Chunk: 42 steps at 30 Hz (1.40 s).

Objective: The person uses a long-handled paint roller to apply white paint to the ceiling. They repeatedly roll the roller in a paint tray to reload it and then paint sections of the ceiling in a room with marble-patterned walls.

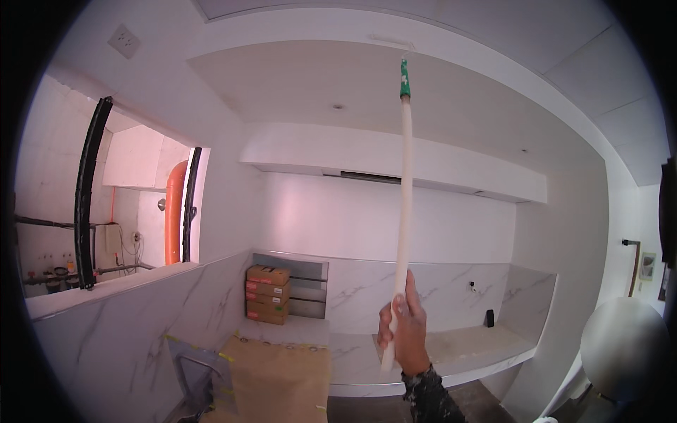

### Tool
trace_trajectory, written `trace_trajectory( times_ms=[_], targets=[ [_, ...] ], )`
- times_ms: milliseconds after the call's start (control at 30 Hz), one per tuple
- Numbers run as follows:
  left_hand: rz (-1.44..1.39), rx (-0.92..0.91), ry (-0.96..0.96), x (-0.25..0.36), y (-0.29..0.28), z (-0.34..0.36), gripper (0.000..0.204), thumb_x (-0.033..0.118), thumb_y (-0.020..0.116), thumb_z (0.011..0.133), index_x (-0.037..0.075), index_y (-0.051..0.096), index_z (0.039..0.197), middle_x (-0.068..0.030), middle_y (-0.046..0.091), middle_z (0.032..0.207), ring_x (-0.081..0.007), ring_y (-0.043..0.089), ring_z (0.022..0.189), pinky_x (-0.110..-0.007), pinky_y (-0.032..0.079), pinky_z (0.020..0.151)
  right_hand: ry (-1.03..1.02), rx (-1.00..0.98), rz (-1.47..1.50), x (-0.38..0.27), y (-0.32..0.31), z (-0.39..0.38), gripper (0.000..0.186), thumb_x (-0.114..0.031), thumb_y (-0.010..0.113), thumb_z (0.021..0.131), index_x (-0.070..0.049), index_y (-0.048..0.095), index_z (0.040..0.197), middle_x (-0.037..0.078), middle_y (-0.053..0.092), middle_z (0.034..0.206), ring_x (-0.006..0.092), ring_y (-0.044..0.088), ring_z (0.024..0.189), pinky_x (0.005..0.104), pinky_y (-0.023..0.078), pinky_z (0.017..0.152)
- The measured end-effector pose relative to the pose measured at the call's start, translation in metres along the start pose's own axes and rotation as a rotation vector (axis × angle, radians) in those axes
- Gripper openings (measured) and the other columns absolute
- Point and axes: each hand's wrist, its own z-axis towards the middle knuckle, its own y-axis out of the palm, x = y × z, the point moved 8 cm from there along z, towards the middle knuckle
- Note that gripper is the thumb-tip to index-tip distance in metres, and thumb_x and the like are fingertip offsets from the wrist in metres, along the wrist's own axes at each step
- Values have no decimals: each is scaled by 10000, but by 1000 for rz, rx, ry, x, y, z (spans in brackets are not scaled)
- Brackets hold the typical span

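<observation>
My right hand [407,331] is closed around the lower part of a long white pole, and its dark, paint-speckled sleeve comes in from below. The pole belongs to a paint roller [405,183], held upright. Higher up is a green grip [405,79], and above that a thin frame leads to a pale roller head [391,42]. The head lies over the white face of the ceiling beam [303,28]; whether it touches is hard to tell. My left hand is out of view.
Stacked cardboard boxes [268,295] stand in a wall niche at left. Below lies a brown covering sheet [278,381] edged with tape, beside a metal-framed object [201,374]. A marble-patterned ledge [437,374] runs rightward. Left is an opening with an orange pipe [174,211]. A blurred pale round shape [624,352] is at right.
</observation>
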Motion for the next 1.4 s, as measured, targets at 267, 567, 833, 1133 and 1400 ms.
trace_trajectory(
  times_ms=[267,567,833,1133,1400],
  targets=[
    [-18,-197,-28,-2,1,2,920,684,411,929,116,120,1593,-78,36,1675,-276,-18,1539,-464,-16,1226,-124,-99,114,-57,9,109,629,-264,444,1058,-126,137,1590,20,495,701,74,422,426,234,397,350],
    [-38,-352,-56,-2,5,9,951,707,418,918,130,90,1600,-59,24,1678,-261,-35,1540,-461,-37,1229,48,10,1,14,-16,5,643,-298,447,1062,-160,113,1595,24,481,696,75,413,434,243,409,367],
    [2,-97,-42,7,-5,-12,905,679,390,947,108,122,1595,-66,43,1677,-265,-31,1540,-459,-42,1229,28,19,78,9,-25,-37,697,-334,498,1046,-171,103,1597,35,470,697,89,418,448,262,401,377],
    [-11,-120,-15,3,11,3,827,588,472,940,62,237,1534,-129,157,1623,-326,74,1505,-523,37,1199,52,116,-27,-14,-41,-16,636,-246,453,1057,-146,128,1594,22,484,695,84,417,447,240,387,377],
    [-28,-40,23,4,34,17,758,506,545,934,22,339,1479,-185,258,1575,-380,167,1474,-579,107,1172,-104,-64,120,-83,-36,107,601,-328,487,1045,-151,239,1563,2,481,673,70,409,412,235,398,350]
  ],
)
